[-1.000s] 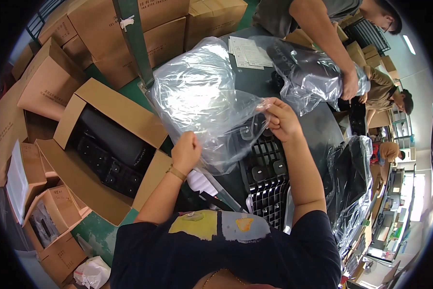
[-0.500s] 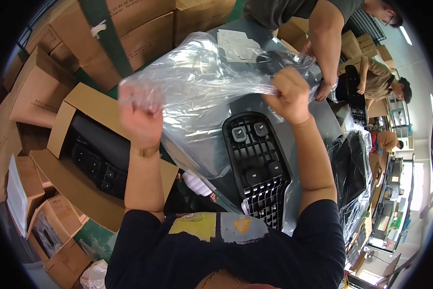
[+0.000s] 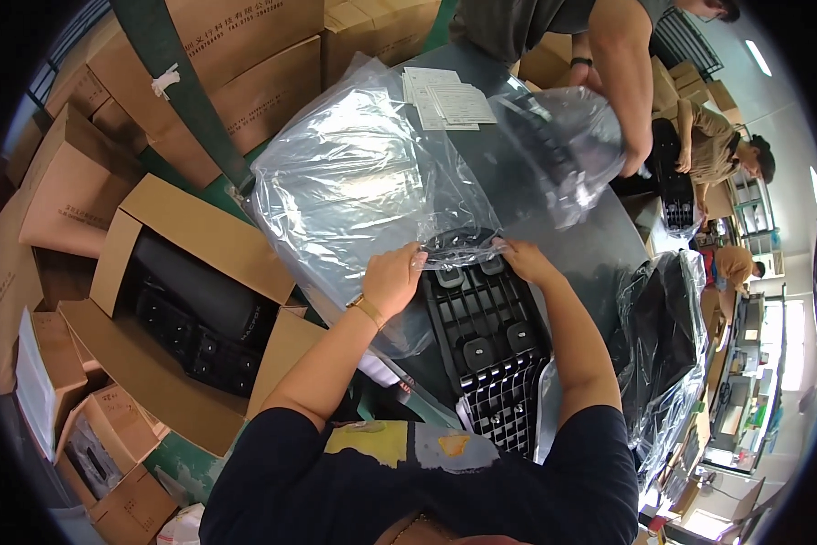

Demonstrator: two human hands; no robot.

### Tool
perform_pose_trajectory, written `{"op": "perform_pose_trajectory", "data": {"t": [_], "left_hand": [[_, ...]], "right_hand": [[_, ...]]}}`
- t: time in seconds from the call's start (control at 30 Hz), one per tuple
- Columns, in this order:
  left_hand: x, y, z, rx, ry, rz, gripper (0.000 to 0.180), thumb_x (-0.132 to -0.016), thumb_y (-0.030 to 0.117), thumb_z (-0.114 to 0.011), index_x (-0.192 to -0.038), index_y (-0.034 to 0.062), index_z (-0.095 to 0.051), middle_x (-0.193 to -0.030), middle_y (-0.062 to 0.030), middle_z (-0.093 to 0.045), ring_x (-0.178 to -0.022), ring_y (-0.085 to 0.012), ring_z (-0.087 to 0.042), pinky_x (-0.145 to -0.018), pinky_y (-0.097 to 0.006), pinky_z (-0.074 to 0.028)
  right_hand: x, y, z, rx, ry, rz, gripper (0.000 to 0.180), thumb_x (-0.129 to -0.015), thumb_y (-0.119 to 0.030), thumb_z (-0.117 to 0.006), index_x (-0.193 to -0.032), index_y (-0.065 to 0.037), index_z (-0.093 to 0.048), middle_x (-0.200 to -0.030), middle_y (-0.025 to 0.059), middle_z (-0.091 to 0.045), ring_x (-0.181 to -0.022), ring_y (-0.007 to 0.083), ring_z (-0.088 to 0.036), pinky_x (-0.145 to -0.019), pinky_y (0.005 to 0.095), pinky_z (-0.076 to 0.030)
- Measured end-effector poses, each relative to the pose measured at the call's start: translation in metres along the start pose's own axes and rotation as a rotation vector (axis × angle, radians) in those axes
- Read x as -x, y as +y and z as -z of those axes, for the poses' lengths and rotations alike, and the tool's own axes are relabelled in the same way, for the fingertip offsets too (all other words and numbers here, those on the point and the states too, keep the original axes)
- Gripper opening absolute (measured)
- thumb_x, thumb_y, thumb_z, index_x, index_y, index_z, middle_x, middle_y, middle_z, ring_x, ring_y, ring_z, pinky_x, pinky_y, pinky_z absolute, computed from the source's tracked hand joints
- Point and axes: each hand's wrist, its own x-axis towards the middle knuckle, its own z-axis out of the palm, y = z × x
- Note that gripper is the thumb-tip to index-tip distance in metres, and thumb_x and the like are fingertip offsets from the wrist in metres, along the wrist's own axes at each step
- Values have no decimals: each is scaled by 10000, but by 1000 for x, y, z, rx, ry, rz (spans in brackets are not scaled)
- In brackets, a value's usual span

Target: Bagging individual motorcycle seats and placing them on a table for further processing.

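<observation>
The clear plastic bag [image 3: 363,182] billows over the far end of the black grille part [image 3: 486,350], which lies on the grey table [image 3: 599,245] straight in front of us, its near end reaching back towards our chest. Starting at the left, an open cardboard box [image 3: 181,300] sits beside us with more dark parts packed inside, and further cartons [image 3: 218,54] stack up behind it. Our left hand [image 3: 392,280] is closed, fingers pinched on the bag's mouth at the left top corner of the grille. Our right hand [image 3: 524,262] is likewise closed, gripping the opposite side of the bag's edge, so the opening is stretched between both hands over the part's far end. Only that end is under the film; most of the grille is bare. We judge the step in hand to be sleeving the part, and it looks barely started. The next move would call for keeping the mouth stretched wide and drawing both sides evenly along the part, since its ribs and corners could snag or tear thin film. Further right, a co-worker's arm [image 3: 622,82] reaches down to another bagged part [image 3: 563,154], with paper sheets [image 3: 449,95] lying nearby. At the far right, a bagged dark part [image 3: 667,345] leans at the table's edge.
</observation>
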Motion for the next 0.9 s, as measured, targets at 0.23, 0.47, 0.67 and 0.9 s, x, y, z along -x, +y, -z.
{"op": "perform_pose_trajectory", "data": {"t": [0.23,0.47,0.67,0.9], "left_hand": [[-13,40,-22,10,8,21,421,-953,348,-384,-1263,70,-444,-831,-137,-659,-743,-327,-623,-690,-451,-430],[-74,159,-63,-20,25,-203,363,-945,323,-419,-1268,184,-509,-908,-126,-559,-735,-304,-578,-689,-418,-458],[-23,136,-105,214,124,-330,289,-892,232,-534,-1169,175,-593,-865,-93,-467,-800,-269,-501,-716,-380,-446],[85,150,-48,124,-154,-842,440,-812,214,-617,-1238,129,-549,-814,-58,-461,-760,-244,-464,-669,-363,-389]], "right_hand": [[10,31,40,89,229,-106,476,-945,-398,-373,-920,21,-598,-926,264,-609,-890,456,-562,-797,513,-440],[69,153,76,0,552,-684,607,-929,-462,-362,-933,88,-617,-965,328,-588,-988,479,-545,-852,503,-423],[179,115,-38,-479,868,-511,581,-954,-451,-365,-1036,74,-600,-943,268,-637,-941,326,-625,-801,399,-452],[310,-10,-128,-665,924,-714,326,-917,-189,-443,-760,73,-557,-613,177,-523,-579,201,-466,-533,421,-363]]}}
